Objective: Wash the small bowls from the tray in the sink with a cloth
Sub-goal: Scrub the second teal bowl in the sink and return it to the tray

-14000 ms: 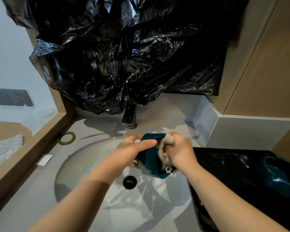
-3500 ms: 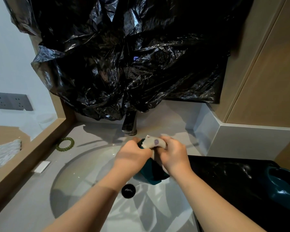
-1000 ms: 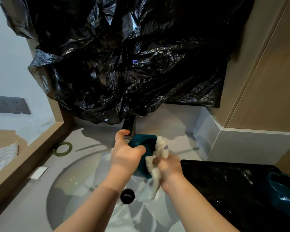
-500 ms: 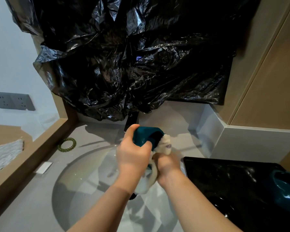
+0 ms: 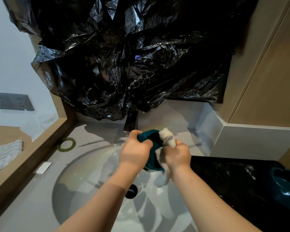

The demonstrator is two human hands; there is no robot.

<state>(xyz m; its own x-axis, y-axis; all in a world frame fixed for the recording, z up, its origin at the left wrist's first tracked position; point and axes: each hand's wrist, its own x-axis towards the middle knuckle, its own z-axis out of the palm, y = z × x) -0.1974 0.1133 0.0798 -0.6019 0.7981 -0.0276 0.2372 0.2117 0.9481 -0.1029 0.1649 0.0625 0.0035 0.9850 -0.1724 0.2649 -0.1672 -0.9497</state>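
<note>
Both hands scrub a small bowl above the sink (image 5: 90,181).
Nearest, the drain (image 5: 131,191) sits at 6 o'clock of the hands. At 3 o'clock, a second bowl (image 5: 286,186) rests in the black tray (image 5: 233,181). The left hand (image 5: 135,153) curls around the teal bowl's (image 5: 151,163) rim, and the right hand (image 5: 177,155) squeezes a white cloth (image 5: 167,138) pushed into the bowl's mouth. The faucet (image 5: 130,122) stands at 12 o'clock, under black plastic sheeting (image 5: 132,64).

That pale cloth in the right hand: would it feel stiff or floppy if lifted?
Probably floppy: the cloth bunches in the right hand and its loose end droops below the teal bowl. Likely soft and squeezable, as it folds over the bowl's rim.
</note>
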